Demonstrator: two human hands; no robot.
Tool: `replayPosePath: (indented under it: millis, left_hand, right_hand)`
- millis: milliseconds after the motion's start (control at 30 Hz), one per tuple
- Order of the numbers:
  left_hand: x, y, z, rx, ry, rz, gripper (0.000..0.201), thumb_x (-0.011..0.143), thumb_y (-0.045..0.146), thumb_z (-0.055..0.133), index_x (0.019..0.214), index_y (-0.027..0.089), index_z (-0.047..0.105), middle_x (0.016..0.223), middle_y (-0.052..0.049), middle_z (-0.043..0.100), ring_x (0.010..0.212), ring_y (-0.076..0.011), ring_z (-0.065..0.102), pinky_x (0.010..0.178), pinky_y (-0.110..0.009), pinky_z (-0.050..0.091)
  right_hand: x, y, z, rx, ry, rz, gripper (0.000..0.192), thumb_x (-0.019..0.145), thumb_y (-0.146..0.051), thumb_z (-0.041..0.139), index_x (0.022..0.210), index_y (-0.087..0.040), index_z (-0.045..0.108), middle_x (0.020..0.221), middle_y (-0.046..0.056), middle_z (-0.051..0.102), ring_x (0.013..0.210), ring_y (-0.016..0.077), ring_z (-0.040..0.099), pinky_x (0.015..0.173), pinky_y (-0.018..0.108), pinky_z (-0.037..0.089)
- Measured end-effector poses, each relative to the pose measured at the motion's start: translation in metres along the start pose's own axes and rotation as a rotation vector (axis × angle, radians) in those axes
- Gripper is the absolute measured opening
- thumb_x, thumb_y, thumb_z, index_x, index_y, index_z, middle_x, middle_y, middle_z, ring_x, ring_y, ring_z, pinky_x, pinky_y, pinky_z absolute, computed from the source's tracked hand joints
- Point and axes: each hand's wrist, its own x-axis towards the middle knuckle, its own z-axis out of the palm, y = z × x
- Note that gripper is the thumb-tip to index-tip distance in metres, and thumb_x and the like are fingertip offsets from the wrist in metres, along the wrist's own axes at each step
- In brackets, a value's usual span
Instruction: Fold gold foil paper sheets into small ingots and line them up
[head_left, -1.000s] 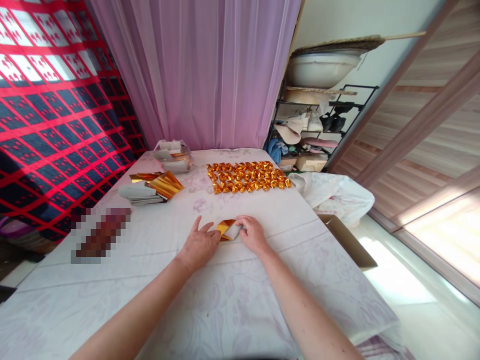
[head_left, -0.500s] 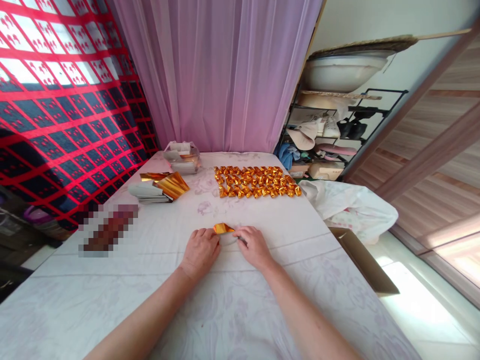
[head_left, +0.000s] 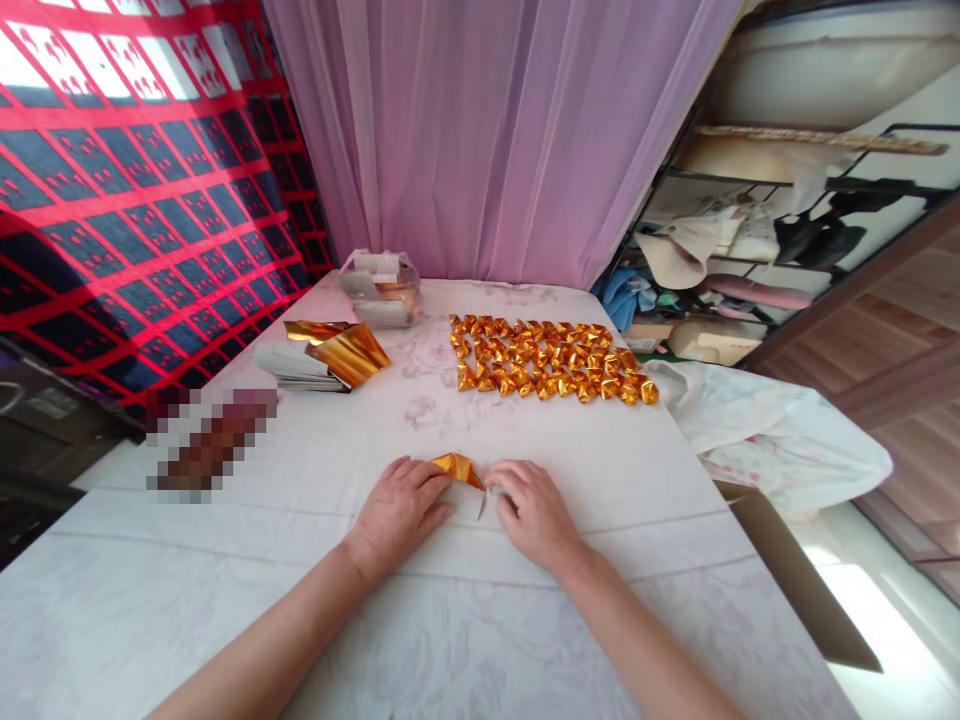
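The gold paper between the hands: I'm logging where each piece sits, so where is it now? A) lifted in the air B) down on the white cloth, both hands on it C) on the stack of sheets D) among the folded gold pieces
B: the gold paper lies on the white cloth, with the left hand and right hand pressing on it from either side.

- A table (head_left: 225, 600) with a white flowery cloth holds everything.
- Many small folded gold pieces (head_left: 551, 358) lie in rows near the far side.
- A stack of gold and silver sheets (head_left: 319, 358) lies on the left.
- A clear bag (head_left: 377, 288) sits at the back.
- One gold paper (head_left: 457, 467) lies near the front, between both hands.
- A blurred thing (head_left: 212, 445) lies at the left.
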Motion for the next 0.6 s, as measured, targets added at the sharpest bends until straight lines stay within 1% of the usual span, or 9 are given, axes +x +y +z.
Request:
replayPosePath:
  millis: [133, 200, 267, 400, 533, 600]
  left_hand:
    - [0.001, -0.007, 0.0, -0.089, -0.004, 0.025, 0.036, 0.085, 0.038, 0.071, 0.116, 0.021, 0.064, 0.116, -0.007, 0.069, 0.107, -0.0249, 0.062, 0.106, -0.049, 0.039]
    - [0.001, -0.01, 0.001, -0.125, -0.004, 0.019, 0.043, 0.082, 0.042, 0.073, 0.118, 0.021, 0.063, 0.116, -0.007, 0.069, 0.108, -0.0258, 0.061, 0.107, -0.05, 0.038]
    - [0.001, -0.01, 0.001, -0.146, 0.0, 0.003, 0.045, 0.081, 0.045, 0.074, 0.119, 0.022, 0.063, 0.117, -0.007, 0.069, 0.109, -0.0258, 0.061, 0.108, -0.051, 0.036]
    - [0.001, -0.008, 0.002, -0.151, 0.002, -0.011, 0.039, 0.084, 0.045, 0.072, 0.117, 0.026, 0.065, 0.117, -0.004, 0.068, 0.108, -0.024, 0.062, 0.109, -0.051, 0.034]
    - [0.0, -0.007, 0.004, -0.101, 0.013, -0.005, 0.033, 0.088, 0.047, 0.067, 0.114, 0.026, 0.066, 0.115, -0.004, 0.069, 0.106, -0.0238, 0.062, 0.111, -0.054, 0.031]
    - [0.0, -0.007, 0.005, -0.075, 0.031, 0.012, 0.034, 0.09, 0.049, 0.063, 0.113, 0.025, 0.066, 0.113, -0.005, 0.07, 0.105, -0.0239, 0.063, 0.111, -0.054, 0.031]
  right_hand:
    - [0.01, -0.003, -0.001, 0.013, -0.135, -0.105, 0.037, 0.08, -0.002, 0.054, 0.108, -0.021, 0.066, 0.112, 0.007, 0.068, 0.104, 0.0244, 0.058, 0.09, 0.043, 0.048]
    - [0.011, -0.003, 0.0, 0.058, -0.155, -0.107, 0.036, 0.08, -0.003, 0.055, 0.109, -0.021, 0.066, 0.112, 0.007, 0.068, 0.103, 0.0239, 0.059, 0.09, 0.043, 0.049]
    - [0.011, -0.002, 0.001, 0.099, -0.163, -0.092, 0.035, 0.081, -0.005, 0.056, 0.11, -0.021, 0.066, 0.113, 0.007, 0.068, 0.104, 0.0236, 0.059, 0.091, 0.043, 0.049]
    - [0.009, 0.002, -0.002, 0.124, -0.198, -0.076, 0.035, 0.083, -0.008, 0.055, 0.114, -0.021, 0.065, 0.116, 0.008, 0.066, 0.108, 0.0244, 0.058, 0.093, 0.045, 0.049]
    - [0.01, 0.002, -0.008, 0.152, -0.252, -0.093, 0.046, 0.076, -0.005, 0.056, 0.119, -0.019, 0.063, 0.121, 0.009, 0.064, 0.112, 0.0251, 0.056, 0.097, 0.047, 0.048]
    - [0.011, 0.001, -0.009, 0.156, -0.261, -0.089, 0.048, 0.074, -0.005, 0.057, 0.12, -0.019, 0.063, 0.122, 0.009, 0.063, 0.113, 0.0253, 0.055, 0.098, 0.048, 0.047]
